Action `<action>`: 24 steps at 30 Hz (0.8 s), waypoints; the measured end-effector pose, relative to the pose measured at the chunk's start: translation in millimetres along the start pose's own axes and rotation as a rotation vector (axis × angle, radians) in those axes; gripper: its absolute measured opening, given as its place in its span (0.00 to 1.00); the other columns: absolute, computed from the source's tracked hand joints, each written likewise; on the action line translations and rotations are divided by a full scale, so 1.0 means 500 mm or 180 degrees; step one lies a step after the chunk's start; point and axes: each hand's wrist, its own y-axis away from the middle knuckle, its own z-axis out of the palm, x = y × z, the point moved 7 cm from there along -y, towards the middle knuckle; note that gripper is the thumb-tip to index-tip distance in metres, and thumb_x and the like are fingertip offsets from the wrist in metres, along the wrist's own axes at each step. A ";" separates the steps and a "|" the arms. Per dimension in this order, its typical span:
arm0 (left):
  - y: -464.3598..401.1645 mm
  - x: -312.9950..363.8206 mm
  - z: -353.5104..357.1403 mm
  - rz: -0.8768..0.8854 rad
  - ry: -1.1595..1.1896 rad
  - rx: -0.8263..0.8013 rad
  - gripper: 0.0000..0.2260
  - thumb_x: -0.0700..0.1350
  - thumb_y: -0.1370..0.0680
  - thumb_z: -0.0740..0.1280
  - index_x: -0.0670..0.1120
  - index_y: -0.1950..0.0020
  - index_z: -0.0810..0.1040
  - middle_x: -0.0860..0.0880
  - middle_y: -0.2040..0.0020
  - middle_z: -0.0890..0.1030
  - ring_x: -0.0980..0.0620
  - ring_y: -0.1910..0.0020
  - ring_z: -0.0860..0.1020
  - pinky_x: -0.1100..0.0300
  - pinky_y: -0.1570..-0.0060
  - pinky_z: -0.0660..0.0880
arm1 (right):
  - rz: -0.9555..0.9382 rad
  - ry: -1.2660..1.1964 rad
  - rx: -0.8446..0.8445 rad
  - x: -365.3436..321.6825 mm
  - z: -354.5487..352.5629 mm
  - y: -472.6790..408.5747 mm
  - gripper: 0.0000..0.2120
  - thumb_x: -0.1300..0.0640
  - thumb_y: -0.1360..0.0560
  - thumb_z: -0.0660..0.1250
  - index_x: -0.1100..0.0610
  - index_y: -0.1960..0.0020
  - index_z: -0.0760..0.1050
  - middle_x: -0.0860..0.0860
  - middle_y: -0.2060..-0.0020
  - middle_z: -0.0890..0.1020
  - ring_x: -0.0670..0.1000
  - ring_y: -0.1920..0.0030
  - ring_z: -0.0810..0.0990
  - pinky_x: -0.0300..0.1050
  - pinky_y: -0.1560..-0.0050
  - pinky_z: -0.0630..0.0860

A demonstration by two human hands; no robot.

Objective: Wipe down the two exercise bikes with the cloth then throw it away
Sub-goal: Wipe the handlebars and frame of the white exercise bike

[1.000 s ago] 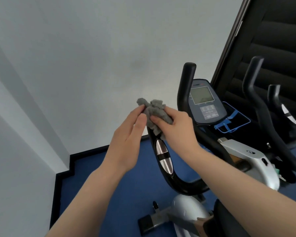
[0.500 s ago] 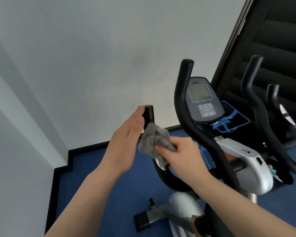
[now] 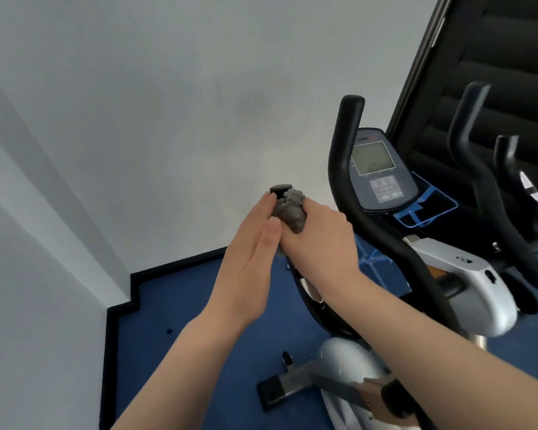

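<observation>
1. Right hand (image 3: 322, 240) is wrapped around the upper end of the near exercise bike's left handlebar (image 3: 281, 191), with the grey cloth (image 3: 291, 209) bunched between palm and bar.
2. Cloth sits just under the bar's black end cap; a fluffy tuft sticks out above the right hand's fingers.
3. Left hand (image 3: 249, 259) is flat and open, fingers straight and together, pressed against the left side of the same bar and touching the cloth. It grips nothing.
4. The two hands are close together, meeting at the bar.
5. Right handlebar (image 3: 343, 150) of this bike rises black and curved, just right of the hands.
6. Console (image 3: 378, 169) with a grey screen and a button pad stands behind that bar; a blue wire rack (image 3: 426, 209) lies beside it.
7. Silver bike body (image 3: 466, 280) sits lower right; a black front foot (image 3: 272, 392) rests on the blue floor (image 3: 174, 321).
8. Second bike's handlebars (image 3: 469, 141) show at far right, in front of a dark padded panel (image 3: 507, 51).
9. Pale wall (image 3: 168, 103) fills the left and top.
</observation>
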 end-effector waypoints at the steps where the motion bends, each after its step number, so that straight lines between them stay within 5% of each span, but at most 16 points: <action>1: 0.000 -0.001 0.000 0.0031 -0.0001 0.0012 0.22 0.57 0.20 0.52 0.55 0.26 0.63 0.62 0.27 0.66 0.69 0.30 0.62 0.69 0.30 0.59 | -0.0055 0.0112 0.0005 -0.002 0.000 0.003 0.08 0.46 0.29 0.64 0.51 0.61 0.73 0.47 0.70 0.80 0.48 0.68 0.78 0.43 0.68 0.74; 6: 0.012 -0.013 -0.005 0.0194 0.0057 0.0066 0.20 0.54 0.20 0.53 0.57 0.28 0.66 0.62 0.28 0.68 0.67 0.29 0.63 0.71 0.32 0.60 | -0.0269 0.0372 0.0008 -0.004 -0.001 0.032 0.15 0.48 0.29 0.65 0.47 0.71 0.65 0.47 0.75 0.77 0.49 0.72 0.78 0.47 0.70 0.75; 10: 0.038 -0.033 0.010 0.0244 0.0210 0.0107 0.21 0.53 0.20 0.53 0.53 0.27 0.66 0.59 0.28 0.69 0.64 0.30 0.65 0.72 0.35 0.63 | -0.0324 0.0683 -0.0213 0.012 0.000 0.053 0.11 0.45 0.28 0.63 0.50 0.65 0.70 0.48 0.73 0.78 0.48 0.72 0.77 0.45 0.69 0.75; 15: 0.080 -0.049 0.059 0.0394 -0.0220 0.0075 0.21 0.53 0.20 0.52 0.52 0.27 0.65 0.60 0.26 0.65 0.61 0.26 0.59 0.64 0.29 0.58 | -0.0635 0.0542 -0.0459 0.032 -0.027 0.112 0.18 0.46 0.28 0.66 0.47 0.72 0.62 0.46 0.79 0.74 0.47 0.78 0.74 0.44 0.76 0.73; 19: 0.104 -0.050 0.097 0.0539 -0.0747 0.0186 0.23 0.52 0.19 0.51 0.47 0.26 0.65 0.57 0.23 0.60 0.59 0.23 0.53 0.64 0.27 0.52 | -0.0806 0.0592 -0.0999 0.068 -0.042 0.149 0.15 0.45 0.29 0.68 0.55 0.68 0.74 0.47 0.78 0.75 0.49 0.76 0.74 0.44 0.73 0.71; 24: 0.125 -0.042 0.135 0.0568 -0.1121 0.0345 0.24 0.54 0.19 0.48 0.45 0.26 0.65 0.55 0.23 0.59 0.58 0.23 0.49 0.66 0.27 0.48 | -0.1470 0.0889 -0.1678 0.103 -0.052 0.161 0.12 0.46 0.30 0.69 0.55 0.58 0.77 0.50 0.66 0.82 0.54 0.65 0.79 0.48 0.62 0.74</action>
